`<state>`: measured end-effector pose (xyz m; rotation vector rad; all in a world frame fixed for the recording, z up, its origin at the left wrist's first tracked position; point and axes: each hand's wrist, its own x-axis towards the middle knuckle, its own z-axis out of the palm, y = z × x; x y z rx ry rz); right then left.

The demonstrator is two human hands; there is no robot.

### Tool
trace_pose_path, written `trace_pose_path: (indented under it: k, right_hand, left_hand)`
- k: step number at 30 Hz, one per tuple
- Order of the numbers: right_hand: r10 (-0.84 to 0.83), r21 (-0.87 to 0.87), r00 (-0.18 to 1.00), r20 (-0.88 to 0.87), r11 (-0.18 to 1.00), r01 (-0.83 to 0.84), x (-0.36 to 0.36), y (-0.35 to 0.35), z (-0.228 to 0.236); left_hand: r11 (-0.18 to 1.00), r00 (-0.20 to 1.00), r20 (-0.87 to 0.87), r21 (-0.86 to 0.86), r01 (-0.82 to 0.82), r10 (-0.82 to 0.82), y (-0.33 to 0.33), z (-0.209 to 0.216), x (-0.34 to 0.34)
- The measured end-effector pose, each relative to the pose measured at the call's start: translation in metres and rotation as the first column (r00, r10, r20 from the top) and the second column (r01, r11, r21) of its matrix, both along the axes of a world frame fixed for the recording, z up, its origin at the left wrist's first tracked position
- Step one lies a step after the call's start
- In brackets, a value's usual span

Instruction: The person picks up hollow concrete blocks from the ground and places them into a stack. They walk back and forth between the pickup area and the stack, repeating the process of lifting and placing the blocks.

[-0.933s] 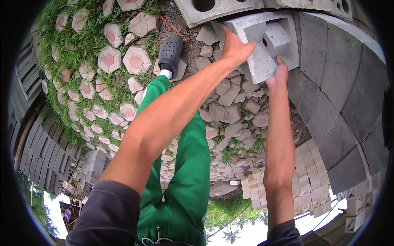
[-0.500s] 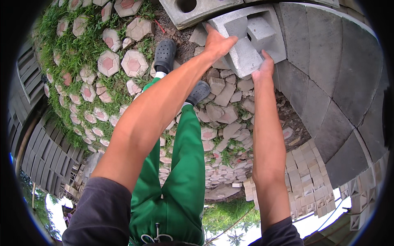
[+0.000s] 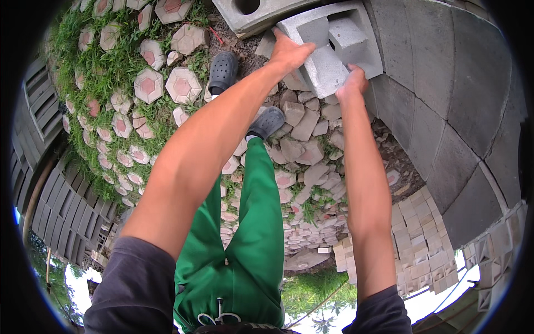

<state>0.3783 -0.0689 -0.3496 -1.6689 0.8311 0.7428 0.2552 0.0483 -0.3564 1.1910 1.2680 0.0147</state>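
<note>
**Block carried up against the slab wall**

Since the earlier frame both arms have stretched further out, and the grey concrete block [image 3: 334, 47] now sits higher in view, its far end touching the grey paving slabs [image 3: 445, 83] stacked on my right. I have my left hand [image 3: 290, 54] laid over the block's near left edge, fingers pressed together and curled onto its top face. My right hand [image 3: 351, 83] grips the near right corner from below, fingers wrapped under where I cannot see them. The block's long axis runs away from me and tilts rightward, so it lies straight ahead of both palms. Neither hand is clearly nearer. Beneath it lie loose hexagonal pavers [image 3: 303, 128] and my grey clogs [image 3: 223, 71].
</note>
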Motion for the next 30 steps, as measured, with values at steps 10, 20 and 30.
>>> trace_pose_path:
  k: [10,20,30]
  right_hand:
    - [0.435,0.356,0.899,-0.054,0.849,-0.390,-0.072,-0.055,0.043]
    - [0.642,0.358,0.678,-0.358,0.765,-0.536,-0.293,-0.201,0.155]
    - [0.941,0.326,0.187,-0.281,0.277,-0.904,-0.344,-0.289,0.284]
  left_hand:
    - [0.983,0.988,0.071,-0.109,0.146,-0.139,-0.054,0.033,-0.040]
    - [0.761,0.818,-0.078,-0.325,-0.562,0.570,-0.268,0.144,-0.263]
    - [0.804,0.809,-0.143,-0.108,-0.585,0.570,-0.378,0.282,-0.405]
